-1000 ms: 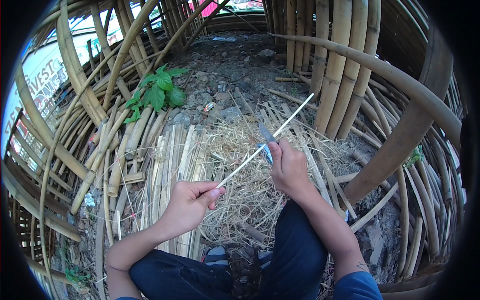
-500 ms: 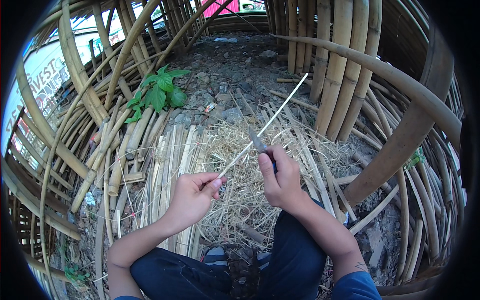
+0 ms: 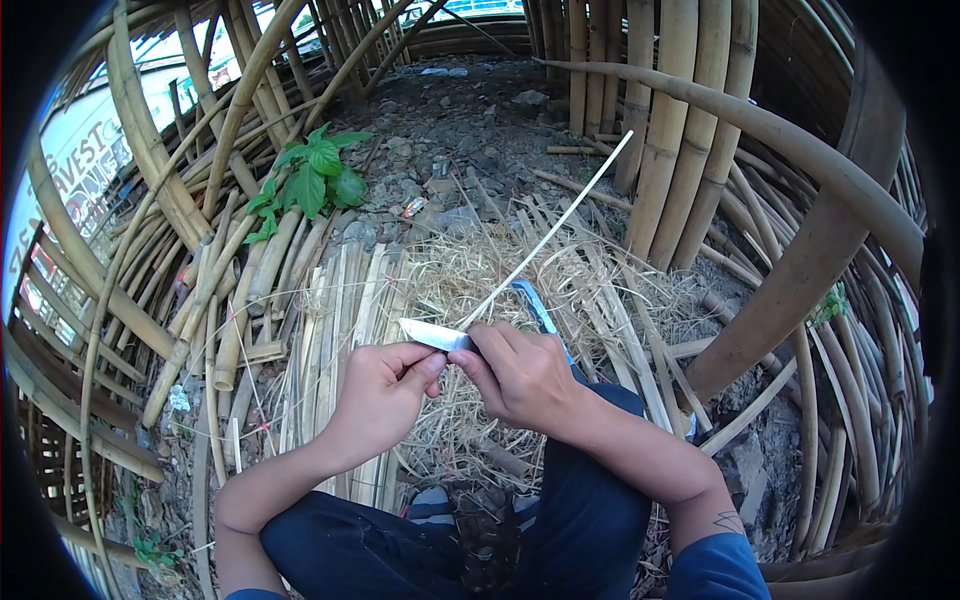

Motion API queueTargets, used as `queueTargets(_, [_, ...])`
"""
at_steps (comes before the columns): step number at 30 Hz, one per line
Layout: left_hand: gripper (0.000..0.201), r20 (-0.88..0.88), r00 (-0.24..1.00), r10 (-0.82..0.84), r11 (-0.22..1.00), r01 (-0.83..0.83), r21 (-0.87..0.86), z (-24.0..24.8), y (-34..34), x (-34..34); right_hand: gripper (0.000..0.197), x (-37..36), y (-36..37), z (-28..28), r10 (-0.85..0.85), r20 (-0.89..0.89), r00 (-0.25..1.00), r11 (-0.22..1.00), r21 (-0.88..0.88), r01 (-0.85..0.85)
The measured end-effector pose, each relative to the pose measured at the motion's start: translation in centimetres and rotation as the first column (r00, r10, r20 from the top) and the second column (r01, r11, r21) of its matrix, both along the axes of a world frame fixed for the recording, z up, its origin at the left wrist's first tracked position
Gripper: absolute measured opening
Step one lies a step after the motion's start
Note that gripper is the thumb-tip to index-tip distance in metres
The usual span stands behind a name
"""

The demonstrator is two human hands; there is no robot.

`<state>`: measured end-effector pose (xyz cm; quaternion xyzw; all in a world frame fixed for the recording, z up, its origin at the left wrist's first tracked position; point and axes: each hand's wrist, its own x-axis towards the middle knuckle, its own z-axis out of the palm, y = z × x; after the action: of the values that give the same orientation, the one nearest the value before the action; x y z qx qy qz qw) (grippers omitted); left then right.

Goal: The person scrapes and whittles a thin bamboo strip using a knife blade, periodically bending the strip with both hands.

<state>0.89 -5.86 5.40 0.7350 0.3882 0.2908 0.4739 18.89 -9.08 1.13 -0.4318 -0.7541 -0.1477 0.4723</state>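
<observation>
My left hand (image 3: pixel 372 395) pinches the near end of a long, pale bamboo strip (image 3: pixel 565 218) between thumb and fingers. The strip slants away to the upper right, its far end raised in front of the bamboo poles. My right hand (image 3: pixel 520 372) is closed round a knife (image 3: pixel 430 333), its blade pointing left just above my left fingertips, where the strip's near end sits. My right fingers hide the grip and part of the strip. A blue curved piece (image 3: pixel 540 308) shows behind my right hand; I cannot tell whether it belongs to the knife.
Pale shavings (image 3: pixel 450 270) and split bamboo slats (image 3: pixel 345 300) cover the ground before my knees. Thick upright poles (image 3: pixel 690 130) and a bent pole (image 3: pixel 790 150) stand at the right. Bamboo lies stacked at the left beside a green plant (image 3: pixel 318 175).
My right hand has brought the knife down and left along the strip to my left fingers, the blade now pointing left. The blue piece has come into sight. My left hand keeps its pinch.
</observation>
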Motion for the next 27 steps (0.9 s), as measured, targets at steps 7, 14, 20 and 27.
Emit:
queueTargets(7, [0.015,0.0,1.0,-0.002,0.999,0.002,0.049,0.0,0.1,-0.2,0.02,0.0,-0.1,0.4,-0.032,0.052,0.998,0.999,0.039,0.03])
queueTargets(14, [0.016,0.01,1.0,-0.027,1.0,0.027,0.012,-0.1,0.4,-0.4,0.021,-0.1,-0.1,0.4,-0.079,0.087,0.993,0.996,0.051,0.075])
queueTargets(20, [0.017,0.023,0.999,-0.035,0.999,0.036,-0.022,0.1,0.5,-0.5,0.019,0.5,0.4,0.2,-0.117,0.04,0.992,0.992,0.053,0.114])
queueTargets(27, [0.018,0.001,1.0,-0.016,0.996,0.016,-0.088,0.5,0.7,-1.6,0.018,3.7,0.5,0.0,-0.194,-0.14,0.971,0.98,-0.082,0.184])
